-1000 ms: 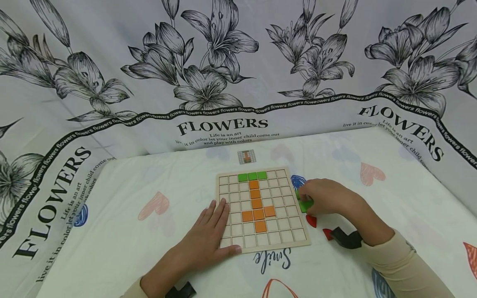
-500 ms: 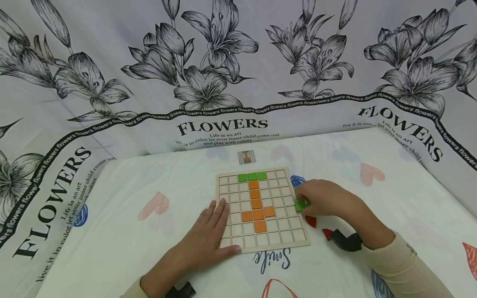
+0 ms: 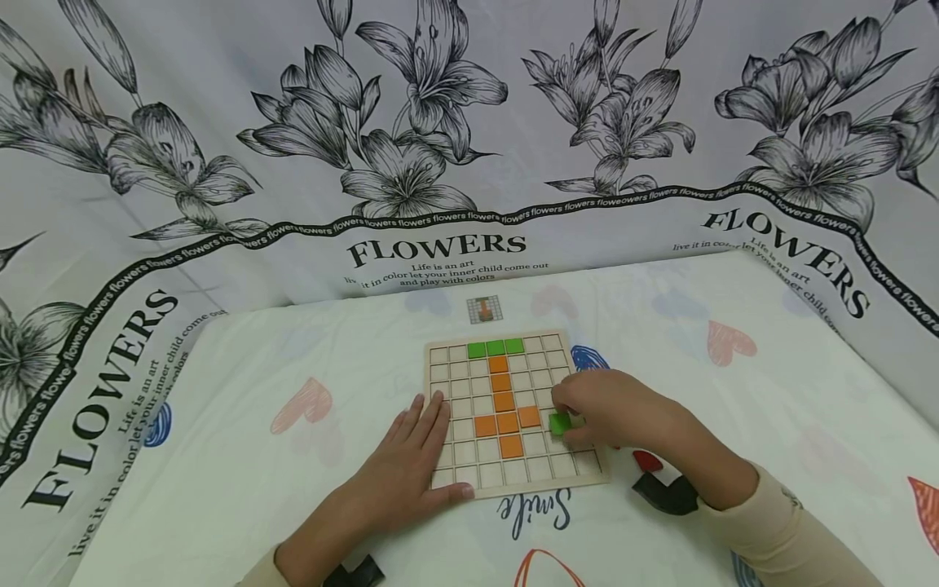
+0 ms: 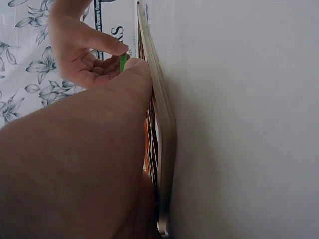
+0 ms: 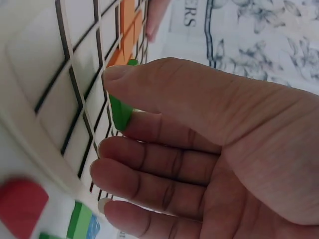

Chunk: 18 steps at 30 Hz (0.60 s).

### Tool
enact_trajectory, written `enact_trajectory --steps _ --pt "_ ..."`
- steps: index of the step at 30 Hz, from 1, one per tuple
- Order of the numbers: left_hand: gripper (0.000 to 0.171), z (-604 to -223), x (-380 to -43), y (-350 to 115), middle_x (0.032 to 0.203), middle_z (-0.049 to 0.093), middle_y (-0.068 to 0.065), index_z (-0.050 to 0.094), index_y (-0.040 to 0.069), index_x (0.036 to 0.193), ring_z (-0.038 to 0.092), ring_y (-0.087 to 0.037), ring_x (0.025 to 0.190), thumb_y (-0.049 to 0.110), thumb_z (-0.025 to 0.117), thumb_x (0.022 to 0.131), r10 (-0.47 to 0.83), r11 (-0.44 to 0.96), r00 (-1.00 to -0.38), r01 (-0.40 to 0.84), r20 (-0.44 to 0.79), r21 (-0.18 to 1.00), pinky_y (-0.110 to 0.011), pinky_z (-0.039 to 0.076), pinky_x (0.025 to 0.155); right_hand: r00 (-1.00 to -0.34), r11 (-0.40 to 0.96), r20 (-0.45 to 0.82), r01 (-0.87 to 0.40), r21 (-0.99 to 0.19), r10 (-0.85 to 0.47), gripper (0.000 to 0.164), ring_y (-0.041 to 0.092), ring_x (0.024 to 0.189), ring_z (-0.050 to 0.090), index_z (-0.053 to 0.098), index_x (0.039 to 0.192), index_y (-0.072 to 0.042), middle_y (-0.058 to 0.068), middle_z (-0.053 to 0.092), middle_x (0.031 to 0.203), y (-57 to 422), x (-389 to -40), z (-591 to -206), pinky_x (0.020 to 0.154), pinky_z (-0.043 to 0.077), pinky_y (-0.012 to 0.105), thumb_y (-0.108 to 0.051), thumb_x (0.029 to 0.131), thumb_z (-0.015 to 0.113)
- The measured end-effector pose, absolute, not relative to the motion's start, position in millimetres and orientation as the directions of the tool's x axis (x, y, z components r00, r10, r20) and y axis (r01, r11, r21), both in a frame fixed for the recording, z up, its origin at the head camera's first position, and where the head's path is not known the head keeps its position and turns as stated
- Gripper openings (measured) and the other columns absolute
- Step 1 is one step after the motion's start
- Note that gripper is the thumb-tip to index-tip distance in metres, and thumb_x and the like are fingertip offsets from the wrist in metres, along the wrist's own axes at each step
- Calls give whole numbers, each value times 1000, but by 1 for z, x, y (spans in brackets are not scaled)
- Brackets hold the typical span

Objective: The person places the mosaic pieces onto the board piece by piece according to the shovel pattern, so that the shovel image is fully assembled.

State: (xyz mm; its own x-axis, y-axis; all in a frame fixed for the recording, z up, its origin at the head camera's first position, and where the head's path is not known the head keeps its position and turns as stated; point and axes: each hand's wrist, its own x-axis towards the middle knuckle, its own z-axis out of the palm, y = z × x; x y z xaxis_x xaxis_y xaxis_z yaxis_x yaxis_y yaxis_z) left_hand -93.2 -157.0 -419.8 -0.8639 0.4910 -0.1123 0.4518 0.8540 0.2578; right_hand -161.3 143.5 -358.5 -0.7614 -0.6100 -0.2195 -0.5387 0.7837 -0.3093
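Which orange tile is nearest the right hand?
The orange tile alone right of the orange column; every other is in that column or left of it, farther from the right hand.

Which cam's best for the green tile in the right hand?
Right wrist: the green tile appears largest there, pinched in the right hand, though the thumb covers part. Head shows it small, over the right side of the grid board; left wrist shows only a thin sliver.

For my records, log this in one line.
left hand: rests on board; right hand: pinches green tile over board; orange tiles: on board
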Motion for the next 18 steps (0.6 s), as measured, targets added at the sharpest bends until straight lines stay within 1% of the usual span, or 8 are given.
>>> enact_trajectory --steps 2,6,9,11,15,18 --pt "109 -419 -93 -157 167 5 -14 15 1 160 -1 -35 152 81 39 89 492 853 -863 452 -113 261 -54 14 119 -743 758 -193 -572 -313 -641 21 11 65 49 66 83 -18 -6 52 70 141 -160 -361 56 43 26 -22 79 86" --pt "109 -418 -93 -157 167 5 -14 16 1 160 -1 -35 152 80 39 89 493 853 -862 452 -119 260 -53 14 119 -688 687 -115 -670 -281 -717 21 9 66 47 66 84 -17 -10 52 72 135 -157 -366 59 43 24 -22 79 86" --pt "109 -418 -93 -157 167 6 -15 17 0 159 -1 -35 152 80 40 89 493 852 -862 452 -116 265 -54 14 118 -645 634 -44 -732 -248 -763 20 9 70 47 67 85 -16 -10 53 79 131 -155 -369 62 45 23 -23 79 85" --pt "109 -417 -93 -156 167 6 -15 17 0 159 -1 -35 152 80 40 89 493 852 -862 450 -116 268 -54 14 118 -628 613 -12 -754 -235 -778 19 9 75 50 69 87 -16 -8 58 87 128 -155 -372 66 47 23 -24 79 85" --pt "109 -417 -93 -156 167 6 -14 17 1 160 -1 -34 152 80 39 89 492 851 -863 449 -116 271 -54 15 118 -617 600 -6 -763 -240 -787 20 12 87 55 72 91 -15 -2 66 104 125 -154 -376 75 51 25 -25 79 85" --pt "109 -418 -94 -156 167 6 -13 16 2 160 -1 -34 152 81 38 89 492 852 -863 450 -115 269 -54 14 119 -618 604 -22 -758 -246 -786 22 12 89 55 74 94 -15 -2 66 104 124 -153 -377 77 52 25 -26 79 85"
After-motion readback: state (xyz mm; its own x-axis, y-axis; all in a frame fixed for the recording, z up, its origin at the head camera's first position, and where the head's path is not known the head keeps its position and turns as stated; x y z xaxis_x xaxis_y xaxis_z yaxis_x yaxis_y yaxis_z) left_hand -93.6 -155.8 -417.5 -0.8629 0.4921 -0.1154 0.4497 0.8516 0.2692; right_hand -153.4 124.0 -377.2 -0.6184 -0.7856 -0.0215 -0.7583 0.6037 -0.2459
